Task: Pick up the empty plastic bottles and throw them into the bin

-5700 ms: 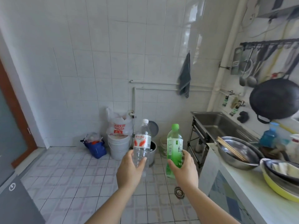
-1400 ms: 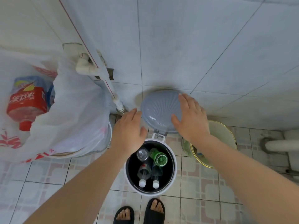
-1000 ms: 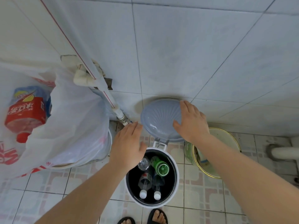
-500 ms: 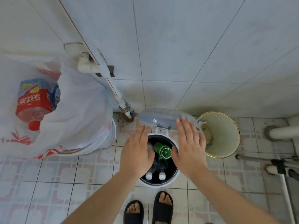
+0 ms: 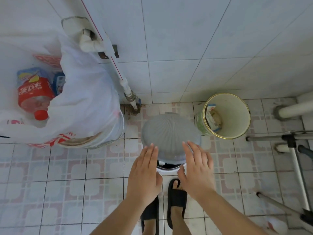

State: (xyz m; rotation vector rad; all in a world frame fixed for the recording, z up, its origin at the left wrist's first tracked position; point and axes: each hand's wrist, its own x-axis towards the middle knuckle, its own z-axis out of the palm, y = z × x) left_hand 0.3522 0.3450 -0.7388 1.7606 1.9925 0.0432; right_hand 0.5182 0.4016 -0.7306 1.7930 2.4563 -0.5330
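Note:
The small white bin [image 5: 170,168] stands on the floor tiles just ahead of my feet. Its ribbed grey lid [image 5: 170,134] lies almost flat over the opening, leaving only a dark gap at the near rim. One white bottle cap [image 5: 161,162] shows in that gap; the bottles themselves are hidden under the lid. My left hand [image 5: 144,173] hovers flat at the lid's near left edge, fingers straight, holding nothing. My right hand [image 5: 197,170] hovers flat at the lid's near right edge, also empty.
A white bucket [image 5: 105,133] lined with a white plastic bag [image 5: 81,102] holding a red-labelled bottle [image 5: 34,97] sits left of the bin. A cream pail [image 5: 227,116] stands to the right. A wall pipe [image 5: 116,72] runs down behind. Metal rack legs [image 5: 298,160] are at right.
The lid has swung down from upright against the wall to nearly covering the bin. Both hands have drawn back toward me, and the bottles have gone out of sight.

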